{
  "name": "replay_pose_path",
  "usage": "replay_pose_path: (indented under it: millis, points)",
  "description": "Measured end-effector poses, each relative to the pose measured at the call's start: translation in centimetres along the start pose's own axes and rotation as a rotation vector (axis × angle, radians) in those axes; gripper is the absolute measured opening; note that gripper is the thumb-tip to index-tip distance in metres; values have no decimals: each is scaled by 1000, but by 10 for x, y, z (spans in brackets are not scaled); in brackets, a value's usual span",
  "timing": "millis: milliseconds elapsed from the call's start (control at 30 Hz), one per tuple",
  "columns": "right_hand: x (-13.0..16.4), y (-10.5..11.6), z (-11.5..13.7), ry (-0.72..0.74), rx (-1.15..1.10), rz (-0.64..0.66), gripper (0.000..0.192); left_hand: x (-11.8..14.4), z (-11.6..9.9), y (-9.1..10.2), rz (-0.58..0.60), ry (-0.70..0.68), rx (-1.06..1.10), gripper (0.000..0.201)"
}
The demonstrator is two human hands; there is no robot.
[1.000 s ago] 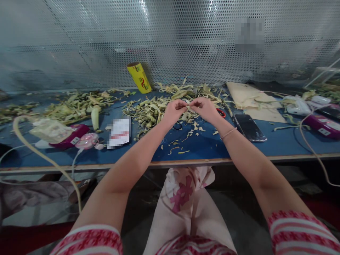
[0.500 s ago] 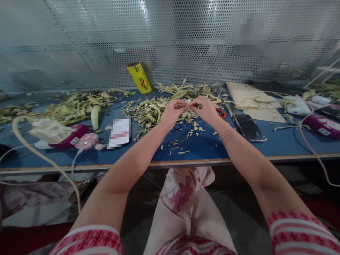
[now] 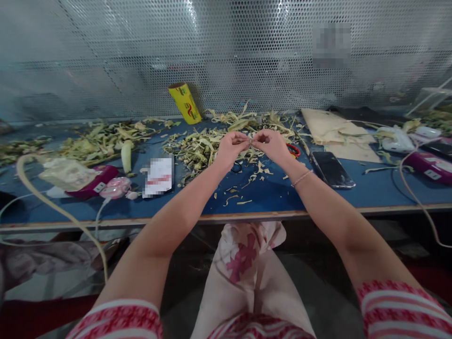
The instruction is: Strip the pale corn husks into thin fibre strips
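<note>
My left hand and my right hand meet over the blue table, fingertips almost touching. Both are closed in a pinch on a small plant piece between them; its exact kind is too small to make out. Below and behind them spreads a heap of pale green plant scraps, with curled peelings and bits of leaf. Right beside my right hand, the red handle of what looks like scissors shows partly. A thin dark loop lies just below my left hand.
A phone and brown paper sheets lie to the right. At the left are a white packet, a pink device with a cable, and another scrap heap. A yellow tube leans against the perforated metal panel.
My fingertips have shifted very slightly around the plant piece, with the right hand a touch lower and further left. The things on the table stay where they were.
</note>
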State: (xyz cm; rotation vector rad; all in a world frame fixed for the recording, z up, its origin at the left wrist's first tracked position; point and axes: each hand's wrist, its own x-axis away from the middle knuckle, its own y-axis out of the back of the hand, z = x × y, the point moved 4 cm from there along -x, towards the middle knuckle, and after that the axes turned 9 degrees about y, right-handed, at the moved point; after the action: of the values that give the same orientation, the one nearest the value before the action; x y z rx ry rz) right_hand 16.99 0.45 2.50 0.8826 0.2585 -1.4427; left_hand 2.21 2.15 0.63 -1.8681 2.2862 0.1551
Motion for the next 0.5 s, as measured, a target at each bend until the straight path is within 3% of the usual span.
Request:
replay_pose_path:
  millis: [300,500]
  points:
    - [2,-2,5,-52,-130,2,8,4,-12,0,-60,-75,-161,11]
    - [0,-2,-5,-90,-262,-30,14,3,-13,2,-92,-62,-128,11]
